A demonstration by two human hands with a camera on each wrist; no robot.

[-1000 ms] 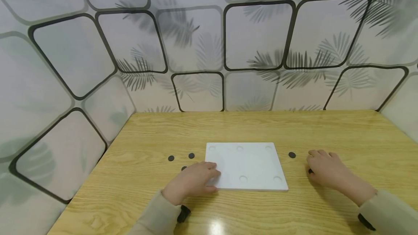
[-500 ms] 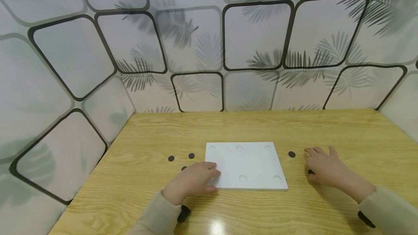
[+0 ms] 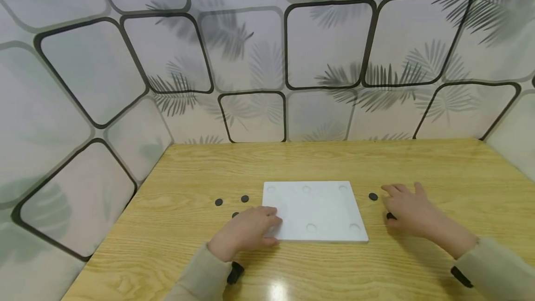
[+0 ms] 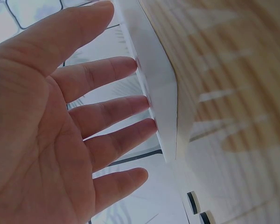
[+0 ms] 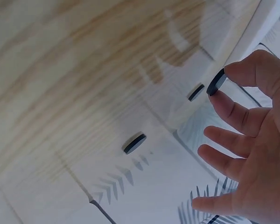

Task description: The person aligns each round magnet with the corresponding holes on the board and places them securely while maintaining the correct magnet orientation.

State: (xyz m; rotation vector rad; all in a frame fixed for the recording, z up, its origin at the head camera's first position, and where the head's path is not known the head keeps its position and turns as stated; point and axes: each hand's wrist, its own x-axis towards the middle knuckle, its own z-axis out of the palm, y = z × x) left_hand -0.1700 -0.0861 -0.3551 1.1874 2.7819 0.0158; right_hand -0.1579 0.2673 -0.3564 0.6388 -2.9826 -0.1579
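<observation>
Right wrist view shows the right hand [image 5: 252, 140] pinching a small black disc [image 5: 216, 82] between thumb and forefinger, its edge lifted off the wooden table [image 5: 60, 56], while the other fingers spread loose and straight. Compared with a second ago, when that hand lay flat over the disc at the table's right side, it has slid a little toward the white board [image 3: 313, 210] and tipped the disc up; in the head view the piece shows only as a dark spot under the hand [image 3: 407, 215]. That suggests the disc is being picked up rather than just covered. Two more discs lie flat near it [image 5: 134, 143] [image 5: 196, 92]; the head view shows one loose disc just right of the board [image 3: 373, 196]. The left hand [image 3: 246, 231] has not moved: its straight fingers rest against the board's near left corner, steadying it, with fingertips [image 4: 140, 63] touching the board's edge [image 4: 158, 93]. The board carries shallow round recesses [image 3: 311, 228], all unfilled. Three further discs sit left of the board [image 3: 219, 202]. No brand, label or writing is readable anywhere.
</observation>
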